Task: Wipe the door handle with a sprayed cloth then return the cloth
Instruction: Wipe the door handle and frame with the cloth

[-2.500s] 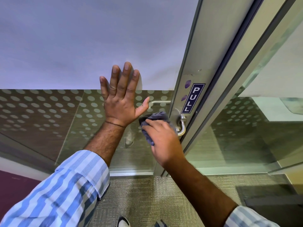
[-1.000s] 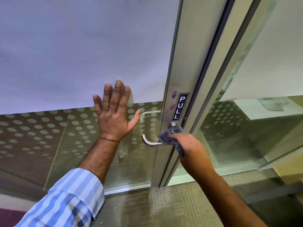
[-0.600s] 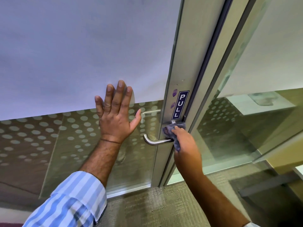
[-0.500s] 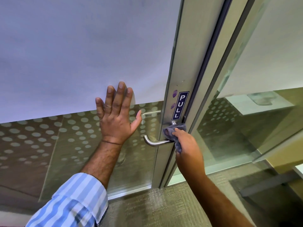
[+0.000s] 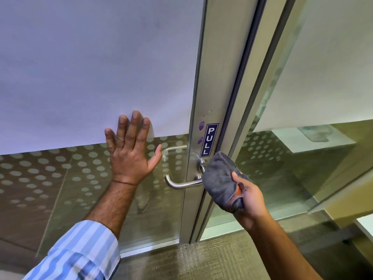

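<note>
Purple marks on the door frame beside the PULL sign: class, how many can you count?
2: upper purple mark left of the sign's top; lower purple mark just beneath it. None seems hidden.

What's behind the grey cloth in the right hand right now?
The bunched grey cloth in the right hand covers the base end of the curved steel lever handle and part of the aluminium door frame; contact is hidden.

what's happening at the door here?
A person is cleaning a glass door. The left hand is pressed flat against the glass, fingers spread. The right hand grips a bunched grey cloth at the right end of the metal lever handle, just below the PULL sticker. Most of the lever is bare and in view; whether the cloth touches the lever can't be told.
</note>
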The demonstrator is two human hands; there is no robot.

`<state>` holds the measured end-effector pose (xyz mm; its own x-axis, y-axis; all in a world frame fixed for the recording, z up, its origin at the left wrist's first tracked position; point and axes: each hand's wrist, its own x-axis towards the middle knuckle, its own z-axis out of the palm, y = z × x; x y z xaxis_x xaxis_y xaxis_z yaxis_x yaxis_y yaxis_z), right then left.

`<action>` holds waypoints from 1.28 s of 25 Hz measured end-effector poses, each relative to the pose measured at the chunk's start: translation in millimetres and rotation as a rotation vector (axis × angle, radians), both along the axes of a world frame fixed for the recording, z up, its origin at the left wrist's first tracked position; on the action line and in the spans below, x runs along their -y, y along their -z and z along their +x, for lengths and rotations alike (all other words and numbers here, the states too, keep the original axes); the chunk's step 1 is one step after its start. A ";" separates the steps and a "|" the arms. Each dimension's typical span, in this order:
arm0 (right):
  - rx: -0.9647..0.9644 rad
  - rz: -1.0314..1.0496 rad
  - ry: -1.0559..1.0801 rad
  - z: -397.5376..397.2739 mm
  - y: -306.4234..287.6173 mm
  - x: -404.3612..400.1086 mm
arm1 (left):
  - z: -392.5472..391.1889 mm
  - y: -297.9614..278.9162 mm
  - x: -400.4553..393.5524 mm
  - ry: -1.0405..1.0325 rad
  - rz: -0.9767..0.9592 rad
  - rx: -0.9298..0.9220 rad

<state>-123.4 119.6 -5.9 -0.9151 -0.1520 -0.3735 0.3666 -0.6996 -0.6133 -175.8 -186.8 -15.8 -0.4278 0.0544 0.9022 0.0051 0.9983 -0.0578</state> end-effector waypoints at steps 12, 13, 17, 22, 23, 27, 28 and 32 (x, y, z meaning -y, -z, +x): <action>-0.605 0.594 0.249 -12.8 -14.4 19.6 | 2.9 -1.5 -0.1 -0.028 -0.014 0.007; -0.718 0.692 0.315 -16.6 -18.3 24.0 | 3.1 -1.7 -0.3 -0.034 -0.015 0.009; -1.106 1.098 0.489 -35.5 -29.9 38.6 | 3.9 -2.4 0.3 -0.041 -0.022 0.014; -1.268 1.406 0.558 -49.5 -40.3 57.2 | 2.6 -1.7 0.4 -0.048 -0.034 0.015; -1.267 1.427 0.568 -51.0 -40.5 61.1 | 2.6 -1.8 0.6 -0.049 -0.036 0.013; -1.213 1.521 0.554 -59.7 -33.7 72.0 | 3.1 -2.3 0.6 -0.046 -0.040 0.008; -1.199 1.561 0.545 -61.5 -30.4 72.7 | 3.1 -2.1 0.3 -0.041 -0.038 0.007; -1.218 1.770 0.481 -56.3 -10.3 71.1 | 1.8 -0.4 1.1 -0.035 -0.032 0.001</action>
<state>-179.8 48.5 4.5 -0.5973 -0.1554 0.7868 -0.5605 0.7826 -0.2709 -174.0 -187.9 -15.4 -0.4311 0.0679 0.8997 -0.0296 0.9956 -0.0893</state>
